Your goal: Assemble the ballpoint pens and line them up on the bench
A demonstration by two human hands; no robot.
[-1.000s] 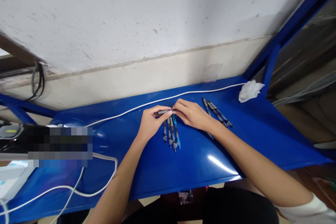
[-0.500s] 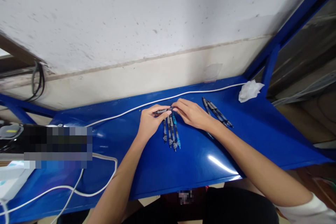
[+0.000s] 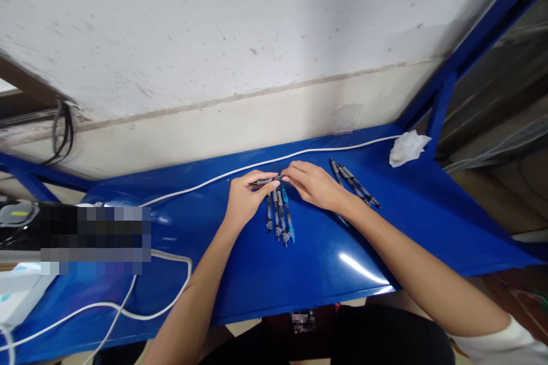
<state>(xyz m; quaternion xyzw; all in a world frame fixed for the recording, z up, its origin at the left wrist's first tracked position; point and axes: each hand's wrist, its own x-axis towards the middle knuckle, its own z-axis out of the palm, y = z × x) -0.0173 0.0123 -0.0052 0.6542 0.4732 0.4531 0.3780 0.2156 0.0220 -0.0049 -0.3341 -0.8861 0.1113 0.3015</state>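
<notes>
My left hand [image 3: 248, 197] is closed around a grey-and-black pen [image 3: 262, 182], held roughly level between thumb and fingers. At the pen's dark right end, my right hand [image 3: 314, 187] pinches with thumb and fingertips; the exact part gripped is too small to make out. Beneath the hands, several pens [image 3: 280, 217] lie side by side, mostly grey and black with clear barrels, and a bright blue one [image 3: 289, 219] on the right. Beyond my right hand is another group of dark pens [image 3: 354, 182], partly hidden by my forearm.
A white cable [image 3: 240, 170] runs along the back of the blue table [image 3: 295, 279], near the wall. Crumpled white tissue [image 3: 409, 148] sits at the back right. Looped white cord [image 3: 158, 315], a white box [image 3: 25, 291] and dark, partly blurred-out equipment occupy the left.
Both hands stay almost in place. The pen between them has turned or shifted very slightly, and the right fingertips have shifted a little. The pens on the table have not moved.
</notes>
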